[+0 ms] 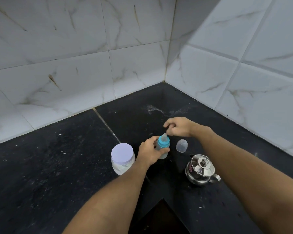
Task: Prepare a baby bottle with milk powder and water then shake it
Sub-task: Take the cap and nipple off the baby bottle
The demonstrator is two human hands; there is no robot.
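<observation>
A small baby bottle (163, 146) with a blue collar and a clear teat stands on the black counter (57, 166), holding pale milky liquid. My left hand (149, 152) grips its body from the left. My right hand (178, 126) hovers just above and right of the teat, fingers loosely curled and holding nothing. The bottle's clear dome cap (181, 145) lies on the counter to the right. A milk powder jar (123, 157) with a pale lilac lid stands left of the bottle, lid on. A steel kettle (201, 169) with its lid on sits at the front right.
The counter runs into a corner of white marbled wall tiles (134, 48). A wet patch (152, 109) lies on the counter near the corner. A dark gap (162, 217) opens at the counter's front edge between my forearms.
</observation>
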